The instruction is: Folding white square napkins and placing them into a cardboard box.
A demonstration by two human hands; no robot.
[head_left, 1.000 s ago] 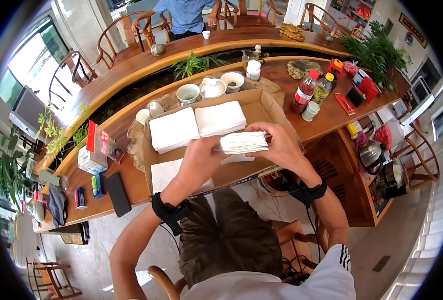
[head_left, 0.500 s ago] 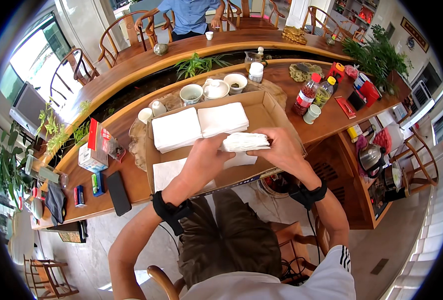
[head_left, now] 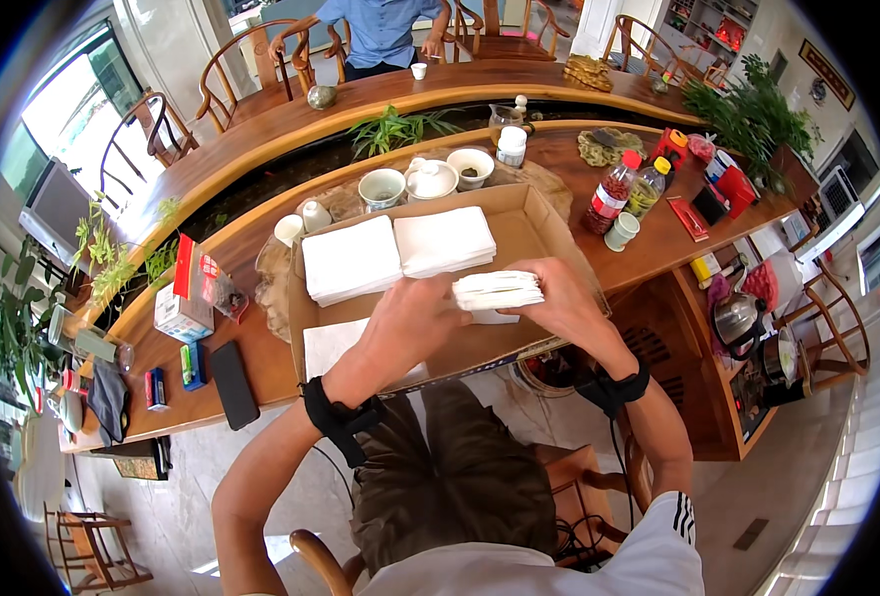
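Observation:
Above the near part of a shallow cardboard box (head_left: 531,211), a stack of white paper napkins (head_left: 498,291) is held up with its layered edges toward me. My right hand (head_left: 559,298) grips its right end, thumb on the near side. At the left end is my left hand (head_left: 410,323), its fingers bent in and closed against the lower left corner; the fingertips are partly hidden. Inside the box lie two neat piles of white napkins, a left pile (head_left: 351,260) and a right pile (head_left: 447,240). Another white napkin pile (head_left: 336,348) is partly behind my left wrist.
Lidded and open cups (head_left: 430,180) stand behind the box. To the right are two bottles (head_left: 614,194) and a small cup (head_left: 622,231); to the left, a black phone (head_left: 233,385) and a red-white carton (head_left: 184,308). A person in a blue shirt (head_left: 378,30) is across the table.
The napkin stack has shifted slightly right and turned its layered edge more toward me. My left fingers have slid back from its top, so its left end shows more.

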